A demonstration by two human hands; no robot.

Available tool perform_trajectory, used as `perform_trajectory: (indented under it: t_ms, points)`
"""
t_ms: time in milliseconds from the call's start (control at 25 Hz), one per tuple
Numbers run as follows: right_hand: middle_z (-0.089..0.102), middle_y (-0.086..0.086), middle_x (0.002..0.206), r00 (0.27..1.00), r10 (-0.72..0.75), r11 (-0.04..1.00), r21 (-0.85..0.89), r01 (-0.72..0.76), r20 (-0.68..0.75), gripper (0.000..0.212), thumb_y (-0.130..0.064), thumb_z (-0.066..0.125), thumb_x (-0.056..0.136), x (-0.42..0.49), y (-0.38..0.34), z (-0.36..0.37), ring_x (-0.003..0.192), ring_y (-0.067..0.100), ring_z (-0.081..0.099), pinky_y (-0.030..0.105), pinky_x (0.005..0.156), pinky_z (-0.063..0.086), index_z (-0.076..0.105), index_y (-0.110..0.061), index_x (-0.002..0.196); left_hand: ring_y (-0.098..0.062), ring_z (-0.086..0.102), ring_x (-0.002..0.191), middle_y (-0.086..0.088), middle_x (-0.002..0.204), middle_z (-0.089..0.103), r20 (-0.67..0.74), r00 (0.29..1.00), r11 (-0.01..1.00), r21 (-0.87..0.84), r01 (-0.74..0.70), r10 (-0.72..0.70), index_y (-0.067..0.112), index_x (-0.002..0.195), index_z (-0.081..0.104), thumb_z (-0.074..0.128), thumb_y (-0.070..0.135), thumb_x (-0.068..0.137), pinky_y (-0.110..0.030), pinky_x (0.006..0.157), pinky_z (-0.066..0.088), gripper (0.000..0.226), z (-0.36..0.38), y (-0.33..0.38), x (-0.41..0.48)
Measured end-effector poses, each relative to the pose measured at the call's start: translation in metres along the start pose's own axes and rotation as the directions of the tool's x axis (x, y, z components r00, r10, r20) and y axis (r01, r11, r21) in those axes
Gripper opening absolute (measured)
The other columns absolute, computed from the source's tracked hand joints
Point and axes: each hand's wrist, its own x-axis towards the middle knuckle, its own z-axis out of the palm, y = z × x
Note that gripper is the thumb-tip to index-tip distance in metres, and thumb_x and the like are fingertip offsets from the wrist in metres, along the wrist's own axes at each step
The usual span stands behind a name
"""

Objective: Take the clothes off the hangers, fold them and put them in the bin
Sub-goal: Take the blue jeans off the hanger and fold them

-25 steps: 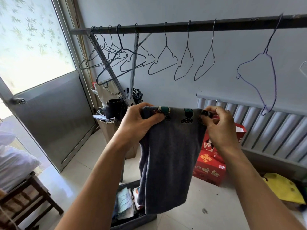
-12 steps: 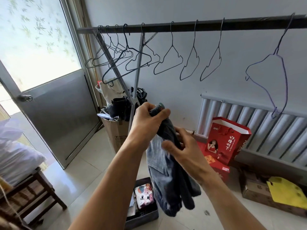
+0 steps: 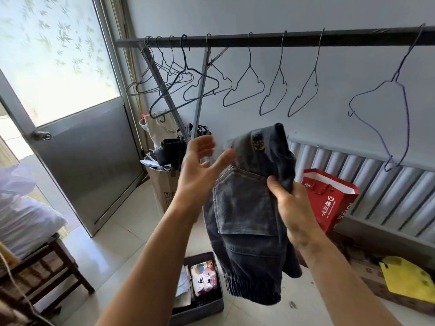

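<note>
A pair of dark grey jeans [image 3: 247, 212] hangs folded over in mid-air, back pocket facing me, elastic cuff at the bottom. My right hand [image 3: 290, 208] grips the garment's right side near the waistband. My left hand [image 3: 200, 168] is open just left of the jeans, fingers spread and blurred, touching or almost touching the cloth. Below, on the floor, stands a dark bin [image 3: 200, 309] with folded clothes inside. Several bare wire hangers [image 3: 244, 88] dangle from the black rail [image 3: 270, 40] above.
A red gift bag [image 3: 329, 198] and a radiator [image 3: 376, 182] stand at the right wall. A cardboard box [image 3: 162, 184] with clutter sits under the rail's left end. A metal door [image 3: 77, 158] is left, a wooden stool [image 3: 47, 267] bottom left, a yellow item [image 3: 409, 276] bottom right.
The jeans went from being held spread by both hands to folded over. My left hand let go of them and opened; my right hand took the grip.
</note>
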Motion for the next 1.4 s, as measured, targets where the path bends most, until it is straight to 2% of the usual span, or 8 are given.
perform_trajectory:
  t_ms: [160, 280, 440, 640, 920, 1080, 1200, 1400]
  points:
    - [0.075, 0.013, 0.101, 0.989, 0.128, 0.953, 0.267, -0.142, 0.068, 0.021, -0.023, 0.057, 0.095, 0.007, -0.011, -0.013, 0.096, 0.031, 0.071, 0.046, 0.088, 0.055, 0.071, -0.010, 0.103, -0.016, 0.048, 0.131, -0.003, 0.145, 0.047, 0.063, 0.961, 0.957, -0.086, 0.276, -0.271, 0.021, 0.148, 0.030, 0.083, 0.054, 0.066, -0.035, 0.109, 0.041, 0.103, -0.026, -0.060, -0.009]
    - [0.076, 0.010, 0.097, 0.980, 0.154, 0.901, 0.389, -0.192, 0.126, 0.019, -0.023, 0.054, 0.096, 0.010, -0.016, -0.017, 0.087, 0.026, 0.074, 0.037, 0.068, 0.060, 0.072, -0.015, 0.096, -0.020, 0.066, 0.111, -0.010, 0.124, 0.067, 0.262, 0.869, 0.820, -0.301, 0.487, -0.421, 0.006, 0.139, 0.045, 0.073, 0.046, 0.072, -0.034, 0.094, 0.054, 0.082, -0.026, -0.083, -0.024]
    - [0.076, 0.009, 0.094, 0.970, 0.185, 0.854, 0.464, -0.237, 0.155, 0.023, -0.025, 0.051, 0.097, 0.016, -0.017, -0.020, 0.083, 0.023, 0.074, 0.032, 0.059, 0.060, 0.070, -0.013, 0.103, -0.021, 0.072, 0.092, -0.014, 0.103, 0.073, 0.433, 0.834, 0.773, -0.374, 0.512, -0.342, 0.004, 0.103, 0.073, 0.092, 0.045, 0.054, -0.031, 0.080, 0.059, 0.066, -0.027, -0.090, -0.032]
    - [0.076, 0.012, 0.093, 0.957, 0.232, 0.802, 0.523, -0.289, 0.173, 0.028, -0.026, 0.048, 0.098, 0.025, -0.015, -0.023, 0.080, 0.024, 0.074, 0.037, 0.058, 0.060, 0.069, -0.009, 0.103, -0.028, 0.071, 0.094, -0.019, 0.104, 0.071, 0.518, 0.802, 0.803, -0.318, 0.504, -0.299, 0.000, 0.098, 0.073, 0.098, 0.026, 0.045, -0.034, 0.080, 0.059, 0.064, -0.027, -0.088, -0.029]
    - [0.073, 0.012, 0.110, 0.958, 0.140, 0.846, 0.472, -0.248, 0.251, 0.042, -0.045, 0.052, 0.091, 0.025, -0.012, -0.036, 0.101, 0.026, 0.071, 0.039, 0.077, 0.060, 0.077, -0.013, 0.100, -0.022, 0.072, 0.079, -0.014, 0.090, 0.075, 0.253, 0.927, 0.882, -0.318, 0.349, -0.276, -0.004, 0.098, 0.067, 0.075, 0.006, 0.072, -0.028, 0.071, 0.059, 0.030, -0.013, -0.067, -0.025]
    - [0.070, 0.014, 0.115, 0.925, 0.084, 0.958, 0.226, -0.177, 0.371, 0.064, -0.033, 0.089, 0.059, 0.019, 0.002, -0.042, 0.109, 0.032, 0.066, 0.043, 0.089, 0.055, 0.068, -0.010, 0.114, -0.025, 0.072, 0.081, -0.016, 0.091, 0.075, 0.186, 0.955, 0.881, -0.376, 0.286, -0.230, -0.003, 0.099, 0.067, 0.072, 0.009, 0.071, -0.030, 0.072, 0.060, 0.031, -0.012, -0.057, -0.020]
    - [0.070, 0.017, 0.114, 0.968, 0.094, 0.979, 0.156, -0.132, 0.232, 0.077, -0.015, 0.089, 0.052, 0.022, 0.008, -0.039, 0.108, 0.038, 0.065, 0.048, 0.091, 0.053, 0.059, -0.005, 0.122, -0.027, 0.073, 0.081, -0.017, 0.092, 0.074, 0.122, 0.966, 0.899, -0.357, 0.255, -0.226, -0.003, 0.098, 0.068, 0.074, 0.011, 0.071, -0.032, 0.072, 0.060, 0.031, -0.009, -0.050, -0.017]
    - [0.029, 0.004, 0.156, 0.998, 0.009, 0.999, -0.050, -0.012, -0.063, 0.131, -0.046, 0.089, 0.046, 0.023, 0.007, -0.027, 0.140, 0.023, 0.035, 0.044, 0.112, 0.038, 0.018, -0.025, 0.154, -0.025, 0.073, 0.088, -0.011, 0.093, 0.076, -0.027, 0.976, 0.950, -0.236, 0.203, -0.215, 0.006, 0.099, 0.069, 0.076, 0.011, 0.079, -0.029, 0.075, 0.059, 0.022, -0.001, -0.040, -0.014]
